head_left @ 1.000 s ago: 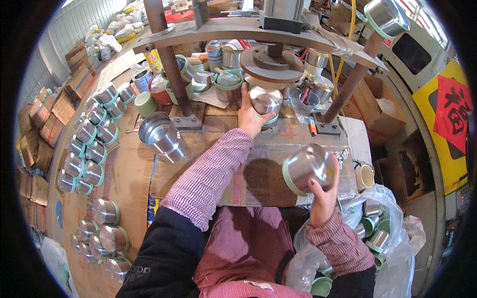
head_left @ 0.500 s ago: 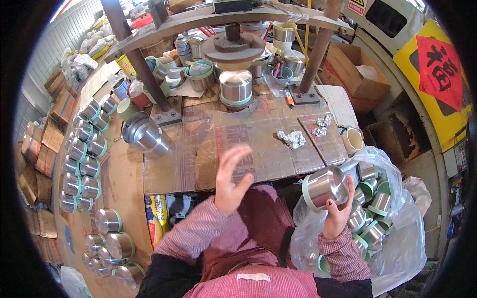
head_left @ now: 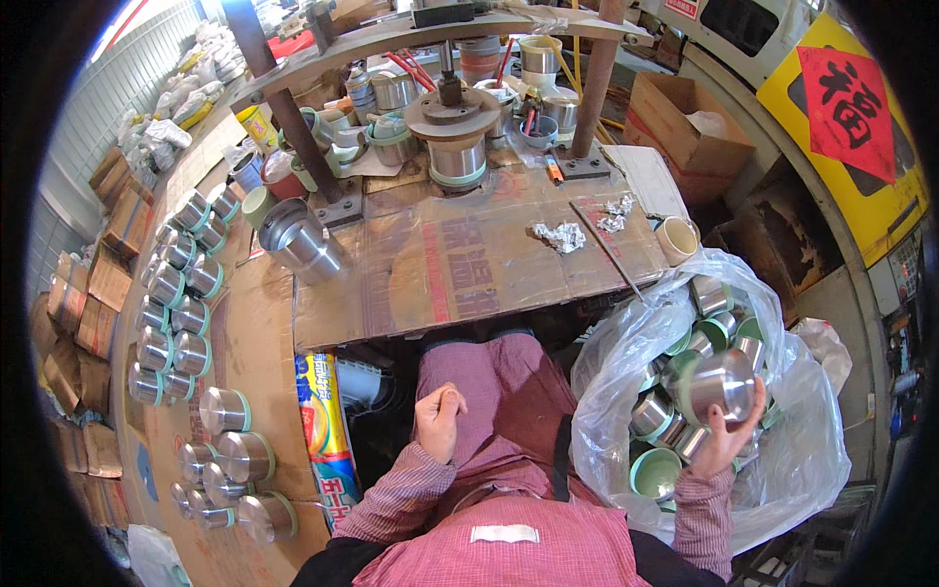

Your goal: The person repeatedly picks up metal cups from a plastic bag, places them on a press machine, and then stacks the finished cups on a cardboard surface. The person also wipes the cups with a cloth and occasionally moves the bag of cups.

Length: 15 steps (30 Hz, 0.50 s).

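Steel cup [head_left: 726, 380] fills curved right fingers [head_left: 719, 427]; left fingers [head_left: 450, 399] curl, seemingly empty, near a cardboard-covered workshop table [head_left: 381, 279].

"Where's the camera?"
"On the person's head, looking down and ahead. Left hand [head_left: 439, 421] at six o'clock, right hand [head_left: 728, 442] at four."
"Are they close?"
"Yes. The press [head_left: 452, 119] at twelve is farther, the wall [head_left: 95, 147] at ten farther yet."
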### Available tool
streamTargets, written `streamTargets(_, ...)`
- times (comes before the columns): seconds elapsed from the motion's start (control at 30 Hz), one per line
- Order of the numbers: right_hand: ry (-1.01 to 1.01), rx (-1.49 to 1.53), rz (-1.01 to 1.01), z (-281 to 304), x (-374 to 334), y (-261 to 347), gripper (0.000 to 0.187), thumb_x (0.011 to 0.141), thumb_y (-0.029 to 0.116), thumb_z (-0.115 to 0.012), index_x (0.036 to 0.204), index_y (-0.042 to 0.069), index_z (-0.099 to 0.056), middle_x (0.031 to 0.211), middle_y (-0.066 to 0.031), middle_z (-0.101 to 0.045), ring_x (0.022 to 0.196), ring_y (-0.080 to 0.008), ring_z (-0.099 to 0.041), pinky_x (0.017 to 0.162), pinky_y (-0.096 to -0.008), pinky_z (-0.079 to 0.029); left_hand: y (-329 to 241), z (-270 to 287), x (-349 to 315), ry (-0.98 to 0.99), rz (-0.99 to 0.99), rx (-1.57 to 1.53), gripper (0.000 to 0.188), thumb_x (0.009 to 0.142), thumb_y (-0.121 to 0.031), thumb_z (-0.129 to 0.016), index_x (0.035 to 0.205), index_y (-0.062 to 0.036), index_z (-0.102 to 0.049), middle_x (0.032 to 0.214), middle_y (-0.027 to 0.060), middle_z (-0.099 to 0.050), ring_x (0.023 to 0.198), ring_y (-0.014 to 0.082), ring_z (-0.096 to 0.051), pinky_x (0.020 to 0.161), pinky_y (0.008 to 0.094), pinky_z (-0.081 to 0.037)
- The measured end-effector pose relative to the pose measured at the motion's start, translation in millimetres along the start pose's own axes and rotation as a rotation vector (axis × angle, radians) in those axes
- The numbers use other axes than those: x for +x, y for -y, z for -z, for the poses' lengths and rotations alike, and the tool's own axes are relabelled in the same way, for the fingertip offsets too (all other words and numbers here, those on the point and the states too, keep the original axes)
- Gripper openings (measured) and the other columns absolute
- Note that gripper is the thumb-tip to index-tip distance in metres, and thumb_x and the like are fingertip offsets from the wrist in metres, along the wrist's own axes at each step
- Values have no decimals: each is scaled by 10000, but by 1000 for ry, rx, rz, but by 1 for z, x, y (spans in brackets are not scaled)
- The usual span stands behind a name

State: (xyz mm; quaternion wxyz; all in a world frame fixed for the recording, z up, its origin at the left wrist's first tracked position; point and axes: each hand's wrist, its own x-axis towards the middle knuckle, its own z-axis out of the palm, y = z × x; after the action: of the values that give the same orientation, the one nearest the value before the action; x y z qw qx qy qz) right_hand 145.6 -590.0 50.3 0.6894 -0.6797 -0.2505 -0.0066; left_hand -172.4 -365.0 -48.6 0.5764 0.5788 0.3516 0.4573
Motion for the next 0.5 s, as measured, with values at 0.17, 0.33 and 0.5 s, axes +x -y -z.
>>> streamTargets(0.17,-94,-284,57,76,19,-27,698,882,59,-720,1496,3,-394,1514,-150,-413,1371,-272,-441,1160,-388,-346,-16,38,-14,-165,-12,199,307,986,-76,-528,693,-8,-589,711,43,-567,713,132,-538,687,279,-419)
streamTargets(0.33,93,-638,80,94,42,-50,553,779,86,-773,1310,52,-624,1449,-184,-507,1400,-352,-429,1176,-446,-309,-87,177,-15,-175,-113,983,190,883,-133,-668,1045,-36,-647,1042,137,-629,1035,309,-592,943,419,-463)
streamTargets(0.5,19,-866,232,57,51,-54,464,785,78,-744,1243,101,-669,1429,-136,-546,1356,-351,-463,1145,-462,-341,-128,311,-48,-329,249,1683,615,830,-153,-717,1411,-76,-532,1486,202,-430,1361,406,-416,1115,485,-376)
